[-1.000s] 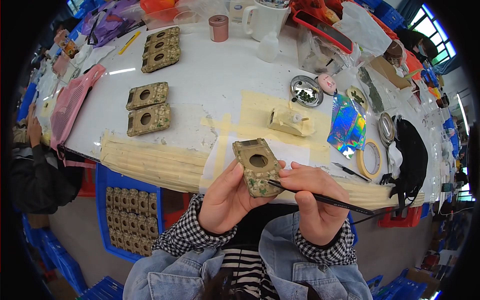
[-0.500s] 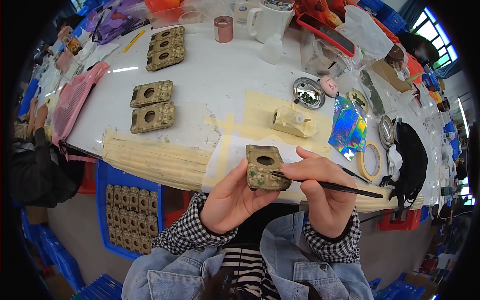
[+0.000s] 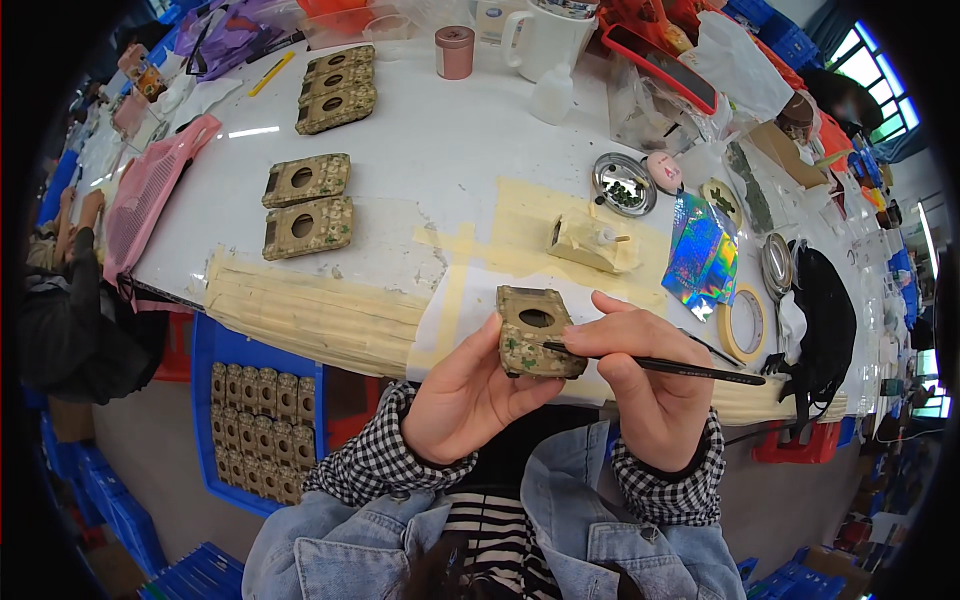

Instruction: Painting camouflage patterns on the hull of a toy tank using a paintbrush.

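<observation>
My left hand (image 3: 462,398) grips a camouflage-painted model tank hull (image 3: 525,345) by its sides, above the table's front edge. The hull has a round hole in its top and small green patches on its near part. In my right hand (image 3: 650,385) is a pair of slim black tweezers (image 3: 690,371), pinched between thumb and fingers. The tweezers' tips rest at the hull's top surface, just below the round hole. Whether anything tiny sits between the tips is too small to tell.
More hulls (image 3: 308,228) stand at the left of the table (image 3: 420,130), and several fill a blue crate (image 3: 207,400) below. On the right are a round metal dish of green bits (image 3: 625,185), a taped block (image 3: 595,240), shiny foil sheets (image 3: 700,250) and a tape roll (image 3: 742,325).
The whole view has shifted slightly. My hands, the hull and the tweezers keep nearly the same pose, with the tips still at the hull's top.
</observation>
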A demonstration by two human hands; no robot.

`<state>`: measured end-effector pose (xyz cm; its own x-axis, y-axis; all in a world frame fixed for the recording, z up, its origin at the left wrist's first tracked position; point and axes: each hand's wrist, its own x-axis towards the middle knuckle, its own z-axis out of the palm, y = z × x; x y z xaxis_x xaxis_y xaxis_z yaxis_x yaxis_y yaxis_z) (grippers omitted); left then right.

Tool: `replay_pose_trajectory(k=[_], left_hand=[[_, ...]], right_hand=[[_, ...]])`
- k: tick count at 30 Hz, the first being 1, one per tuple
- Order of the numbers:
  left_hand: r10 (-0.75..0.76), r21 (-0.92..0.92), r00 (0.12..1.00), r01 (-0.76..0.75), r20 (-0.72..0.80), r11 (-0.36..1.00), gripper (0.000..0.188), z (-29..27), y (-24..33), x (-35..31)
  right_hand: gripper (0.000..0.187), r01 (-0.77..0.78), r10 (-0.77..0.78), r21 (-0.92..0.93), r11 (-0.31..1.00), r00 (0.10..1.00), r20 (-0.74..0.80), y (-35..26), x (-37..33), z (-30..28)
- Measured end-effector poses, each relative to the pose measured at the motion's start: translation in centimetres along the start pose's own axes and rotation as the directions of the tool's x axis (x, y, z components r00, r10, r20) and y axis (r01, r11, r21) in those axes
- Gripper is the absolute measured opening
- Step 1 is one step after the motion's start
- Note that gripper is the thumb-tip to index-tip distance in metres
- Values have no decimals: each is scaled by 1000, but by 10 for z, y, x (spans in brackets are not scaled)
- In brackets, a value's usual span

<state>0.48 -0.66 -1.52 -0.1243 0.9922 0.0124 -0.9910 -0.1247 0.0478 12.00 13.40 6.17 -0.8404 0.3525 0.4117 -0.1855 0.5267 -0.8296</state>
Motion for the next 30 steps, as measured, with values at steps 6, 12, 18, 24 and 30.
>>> replay_pose_trajectory(k=[6, 12, 18, 24, 30], left_hand=[[2, 7, 1000, -2, -2, 1000, 45, -2, 0, -1], [4, -7, 1000, -4, 13, 1000, 46, -2, 0, 0], [0, 32, 1000, 0, -13, 999, 48, -1, 1, 0], [-2, 15, 993, 4, -115, 1000, 55, 9, 2, 3], [-2, -42, 997, -2, -78, 999, 56, 5, 2, 4]], right_hand=[[11, -6, 6, -7, 1000, 1000, 5, -1, 0, 0], [12, -12, 12, 7, 1000, 1000, -1, 0, 0, 1], [18, 6, 3, 127, 992, 997, -75, 5, -3, 1], [30, -3, 80, 276, 961, 960, -267, 6, -10, 1], [22, -50, 90, 129, 990, 942, -323, 7, -8, -4]])
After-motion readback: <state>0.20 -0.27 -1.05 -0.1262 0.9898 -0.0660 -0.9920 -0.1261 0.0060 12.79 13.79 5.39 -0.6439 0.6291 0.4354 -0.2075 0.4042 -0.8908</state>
